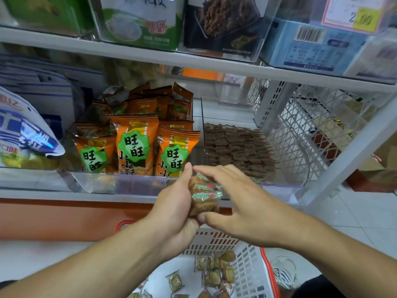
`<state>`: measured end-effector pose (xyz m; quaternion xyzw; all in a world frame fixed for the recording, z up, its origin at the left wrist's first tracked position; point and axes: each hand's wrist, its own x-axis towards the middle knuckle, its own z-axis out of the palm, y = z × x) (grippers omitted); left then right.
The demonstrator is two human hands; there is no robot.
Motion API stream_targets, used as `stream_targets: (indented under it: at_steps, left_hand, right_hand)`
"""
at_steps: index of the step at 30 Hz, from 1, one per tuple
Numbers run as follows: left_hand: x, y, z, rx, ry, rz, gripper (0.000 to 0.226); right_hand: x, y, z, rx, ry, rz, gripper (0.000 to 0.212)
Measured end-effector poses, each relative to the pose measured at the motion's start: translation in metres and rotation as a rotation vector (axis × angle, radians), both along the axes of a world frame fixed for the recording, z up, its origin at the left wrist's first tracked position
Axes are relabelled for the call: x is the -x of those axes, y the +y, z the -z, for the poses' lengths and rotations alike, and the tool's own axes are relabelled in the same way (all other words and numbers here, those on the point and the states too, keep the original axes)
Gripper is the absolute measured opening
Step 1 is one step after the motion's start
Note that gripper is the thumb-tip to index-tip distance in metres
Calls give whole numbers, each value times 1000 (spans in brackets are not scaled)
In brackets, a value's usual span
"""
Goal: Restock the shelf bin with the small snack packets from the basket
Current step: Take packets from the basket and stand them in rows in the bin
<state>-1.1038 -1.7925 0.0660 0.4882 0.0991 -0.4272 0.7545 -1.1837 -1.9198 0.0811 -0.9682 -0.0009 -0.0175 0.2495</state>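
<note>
A white metal shop shelving unit (193, 61) fills the view, standing on a pale tiled floor (354, 216), with an orange kick panel (64, 220) along its base. The upper shelf carries clear display boxes with printed cartons behind them and a yellow price tag (363, 19) at the right. At the unit's right end a white wire mesh side rack (300, 134) stands. On the lower shelf, a large blue and white snack bag (23, 134) lies at the left, next to orange foil packets with green badges (137, 143) standing upright in a clear bin. Right of those sits the clear plastic shelf bin (285, 186), holding tidy rows of small brown packets (236, 147). Below the shelf, a white slotted basket with a red rim (247, 267) holds loose small wrapped snack packets (214, 274). In front of the bin's lip, the left hand (174, 203) grips a stack of small brown snack packets with green and red edges (204, 196), fingers curled round it. The right hand (236, 198) rests its straight fingers over the stack's top, its thumb under the stack's lower end; whether that thumb pinches is hard to make out.
</note>
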Motion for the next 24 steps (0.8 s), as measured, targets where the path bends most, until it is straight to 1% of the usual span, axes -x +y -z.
stream_targets:
  at_steps: [2, 5, 7, 9, 10, 11, 12, 13, 14, 16, 17, 18, 19, 20, 22, 24]
  left_hand:
    - [2, -2, 0, -14, 8, 18, 55]
    - [0, -7, 4, 67, 107, 35, 55]
    - [-2, -8, 8, 131, 184, 102, 63]
    - [-5, -6, 6, 251, 249, 234, 80]
    - [-6, -5, 7, 310, 232, 293, 87]
    - [-6, -6, 8, 332, 174, 340, 90]
    - [-6, -7, 9, 289, 63, 361, 89]
    - [-5, -8, 11, 192, -104, 357, 85]
    - [-2, -9, 12, 62, -330, 342, 79]
    - [2, -4, 19, -182, -932, 353, 63]
    - [1, -2, 24, -276, -1230, 382, 57]
    - [-1, 0, 28, -361, -1472, 425, 55]
    - [-5, 0, 33, -409, -1635, 470, 56]
    - [-7, -1, 37, -448, -1737, 514, 58]
    - [-11, -5, 47, -538, -1855, 583, 66]
    - [-13, -9, 54, -596, -1885, 625, 76]
  right_hand:
    - [1, 0, 0, 54, 2, -41, 70]
    - [3, -4, -5, 79, 76, -47, 61]
    - [4, -7, -6, 75, 143, -47, 59]
    - [3, -10, -13, -24, 182, -43, 52]
    - [3, -16, -21, -100, 187, -23, 46]
    - [3, -27, -30, -169, 174, 18, 41]
    - [3, -42, -40, -202, 146, 75, 39]
    - [4, -61, -50, -172, 116, 138, 39]
    - [4, -81, -59, -63, 105, 220, 42]
    - [5, -116, -69, 357, 169, 399, 51]
    - [5, -128, -67, 565, 214, 451, 51]
    - [3, -137, -60, 715, 257, 459, 49]
    - [-1, -142, -53, 795, 305, 445, 46]
    - [-6, -144, -45, 832, 356, 428, 45]
    - [-18, -148, -32, 910, 440, 391, 42]
    - [-29, -149, -22, 1000, 525, 358, 40]
